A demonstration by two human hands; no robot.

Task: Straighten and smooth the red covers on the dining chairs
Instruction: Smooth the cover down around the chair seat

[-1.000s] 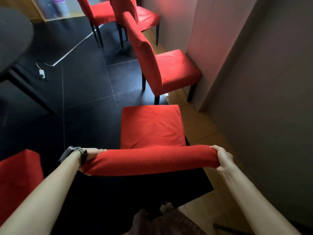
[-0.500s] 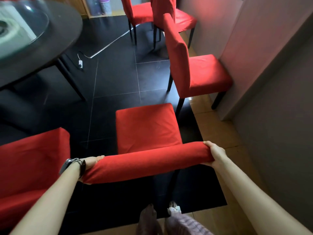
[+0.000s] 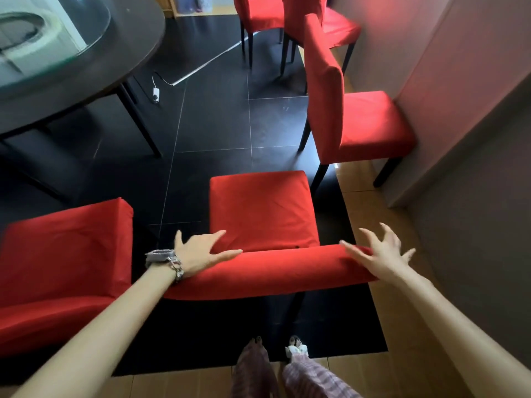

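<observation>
Directly below me stands a dining chair in a red cover, its backrest top (image 3: 275,268) nearest to me and its seat (image 3: 261,208) beyond. My left hand (image 3: 201,251), with a watch and bracelet at the wrist, lies spread over the backrest's left end with its fingers apart. Over the right end hovers my right hand (image 3: 379,251), fingers splayed, holding nothing. Faint creases cross the seat cover.
A second red-covered chair (image 3: 63,254) stands close on the left, a third (image 3: 353,110) ahead on the right by the wall corner (image 3: 425,116), and more chairs (image 3: 287,15) at the back. A round dark table with a glass top (image 3: 74,53) fills the upper left. My feet (image 3: 275,346) stand behind the chair.
Both hands have let go of the ends of the backrest cover and opened. The view has swung left and up, bringing the table and the left chair further in.
</observation>
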